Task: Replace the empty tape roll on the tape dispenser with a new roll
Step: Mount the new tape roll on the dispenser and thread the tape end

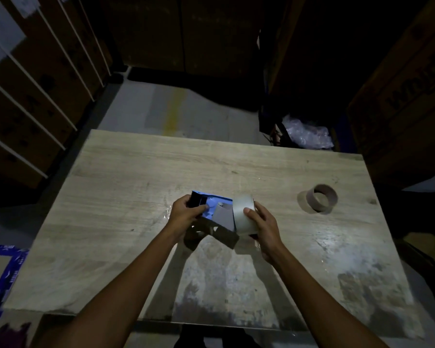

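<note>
Dim storeroom; wooden counter point(141, 167) lit in patches. Left hand point(186, 212) was clenched around the nose end of the blue tape dispenser point(212, 209), fingers wrapped near the toothed cutter edge, holding it just above the counter at front centre. Right hand point(261, 224) was grasping the new tape roll point(244, 214), thumb over its outer face, fingers hidden behind. The roll sat against the right end of the dispenser, near where the hub should be; whether it was already on the hub could not be told, as the roll and hand hid it.

The empty cardboard core point(322, 198) stood on its rim well apart to the right, so the old roll was judged already off and the mounting of the new one in hand.

To do this step well, as a judgement: keep the left grip steady and clear of the teeth, square the roll's bore to the hub, and press evenly until seated. Unwind direction could not be read here and would need checking before threading.

Containers: a dark bin point(274, 136) beyond the far right corner held crumpled clear plastic film point(307, 134). Stacked cartons point(399, 121) stood behind it, closed, contents unseen.
</note>
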Motion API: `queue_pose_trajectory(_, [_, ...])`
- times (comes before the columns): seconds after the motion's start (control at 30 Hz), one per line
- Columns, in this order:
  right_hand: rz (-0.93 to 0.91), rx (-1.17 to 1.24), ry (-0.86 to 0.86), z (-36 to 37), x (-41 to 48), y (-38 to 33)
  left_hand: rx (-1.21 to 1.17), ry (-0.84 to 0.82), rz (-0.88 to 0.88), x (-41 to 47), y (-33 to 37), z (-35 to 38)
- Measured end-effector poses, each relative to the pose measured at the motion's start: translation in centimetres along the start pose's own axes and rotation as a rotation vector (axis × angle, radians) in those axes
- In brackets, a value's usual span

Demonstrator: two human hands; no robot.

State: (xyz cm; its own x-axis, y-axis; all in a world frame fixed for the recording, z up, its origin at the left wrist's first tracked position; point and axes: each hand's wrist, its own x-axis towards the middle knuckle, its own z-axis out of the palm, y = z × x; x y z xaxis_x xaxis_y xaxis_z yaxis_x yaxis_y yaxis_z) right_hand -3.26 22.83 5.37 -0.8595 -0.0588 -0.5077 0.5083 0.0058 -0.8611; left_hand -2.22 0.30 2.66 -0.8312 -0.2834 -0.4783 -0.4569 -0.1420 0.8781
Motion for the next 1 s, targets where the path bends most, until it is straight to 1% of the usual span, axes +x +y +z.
queue_pose_trajectory(0.13, [-0.018,0.042,-0.042,-0.6,-0.3,-1.6,-0.257,-0.001,-0.036,-1.3,0.6,1.5])
queue_pose_trajectory(0.33, [-0.008,0.126,-0.13,-1.4,-1.3,-3.9,-0.488,0.093,-0.076,-2.9,2.7,3.6])
queue_pose_trajectory(0.47, [0.011,0.119,-0.153,-1.2,-2.4,-4.9,-0.694,0.104,-0.115,-4.0,4.2,5.1])
queue_pose_trajectory(0.57, [0.002,0.109,-0.171,-1.0,-3.1,-5.0,-0.728,0.124,-0.116,-4.8,5.4,6.1])
queue_pose_trajectory(0.67, [0.051,0.203,-0.169,-0.9,-3.6,-5.1,-0.719,0.133,-0.074,-5.2,6.3,6.7])
queue_pose_trajectory(0.73, [0.087,0.265,-0.169,-0.7,-4.0,-5.2,-0.711,0.114,-0.029,-5.5,6.6,7.0])
queue_pose_trajectory(0.83, [0.087,0.28,-0.172,-0.3,-4.5,-5.5,-0.707,0.072,0.023,-6.1,6.8,7.6])
queue_pose_trajectory(1.0, [0.09,0.297,-0.166,-0.2,-4.8,-6.2,-0.683,0.051,0.001,-6.5,7.1,7.5])
